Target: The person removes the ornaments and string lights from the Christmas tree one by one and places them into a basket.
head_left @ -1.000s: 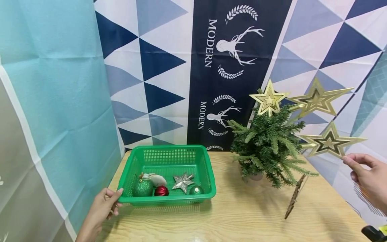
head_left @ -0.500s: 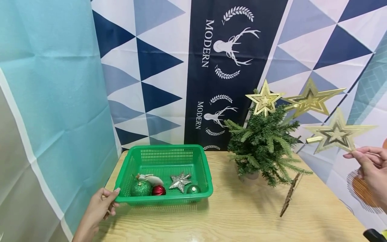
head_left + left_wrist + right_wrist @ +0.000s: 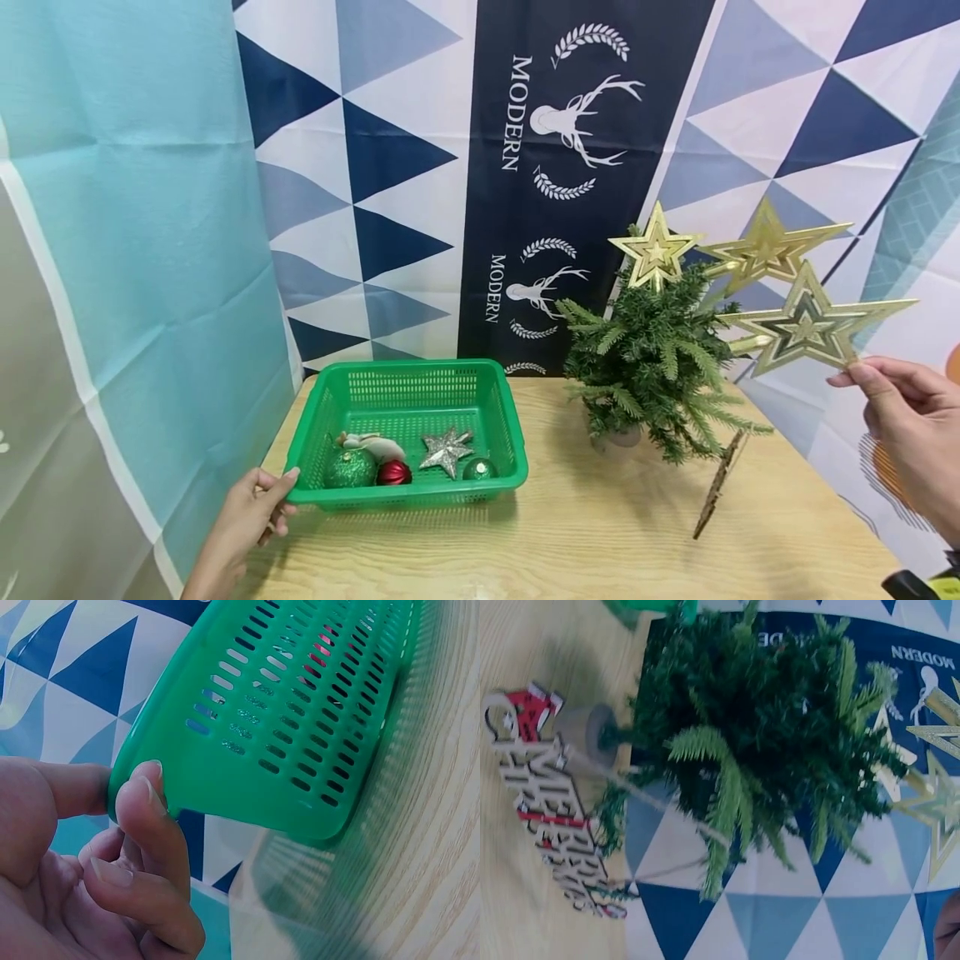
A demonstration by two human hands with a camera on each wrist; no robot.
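My right hand (image 3: 846, 380) pinches one point of a gold layered star (image 3: 806, 327) at the right, its stem pointing at the right side of a small green tree (image 3: 651, 360). Two more gold stars sit at the treetop: one (image 3: 654, 249) upright and one (image 3: 767, 246) leaning right. The right wrist view shows the tree (image 3: 780, 727) and a star's edge (image 3: 939, 802). My left hand (image 3: 282, 497) grips the near left corner of a green basket (image 3: 408, 367). In the left wrist view its thumb and fingers (image 3: 146, 796) pinch the basket rim (image 3: 285, 712).
The basket holds a green glitter ball (image 3: 351, 468), a red ball (image 3: 394, 473), a silver star (image 3: 446, 450), a small green ball (image 3: 478, 469) and a white ornament (image 3: 378, 443). A wooden lettered sign (image 3: 718, 487) hangs from the tree over the wooden table (image 3: 600, 533). Patterned cloth hangs behind.
My right hand has lifted the gold star slightly, then carried it left, closer to the tree. The left hand has kept its hold on the basket corner.
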